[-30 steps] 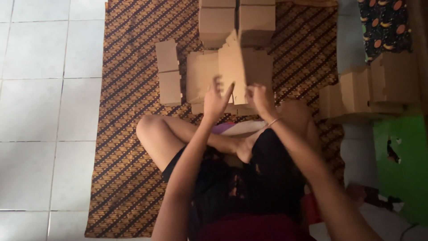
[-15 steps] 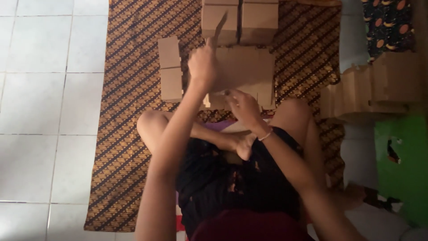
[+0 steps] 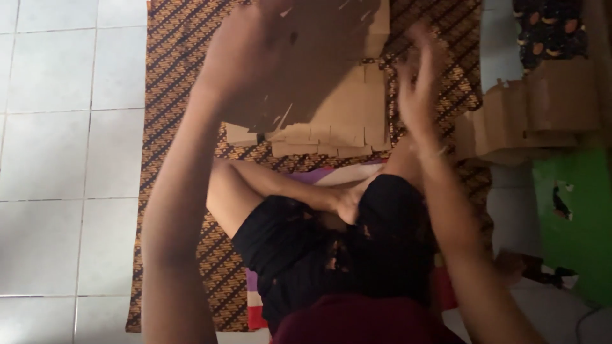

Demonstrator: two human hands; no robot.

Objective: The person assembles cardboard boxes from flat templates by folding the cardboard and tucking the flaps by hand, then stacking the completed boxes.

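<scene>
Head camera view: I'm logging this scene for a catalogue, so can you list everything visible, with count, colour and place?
Raised cardboard sheet: one, brown, held up near the camera at top centre, blurred.
Flat cardboard pieces: a layer, exact count unclear, tan, on the mat beyond the legs.
Cardboard stack: one pile, tan, at the right edge.
Patterned mat: one, brown and orange, under the person.
Tiled floor: white, left side.
Green object: one, green, lower right; kind unclear.
Dark patterned cloth: one, top right corner.
Crossed legs: bare, centre, in black shorts.
Left hand: its grip is on the raised sheet.
Right hand: open, fingers spread, beside the sheet.
</scene>
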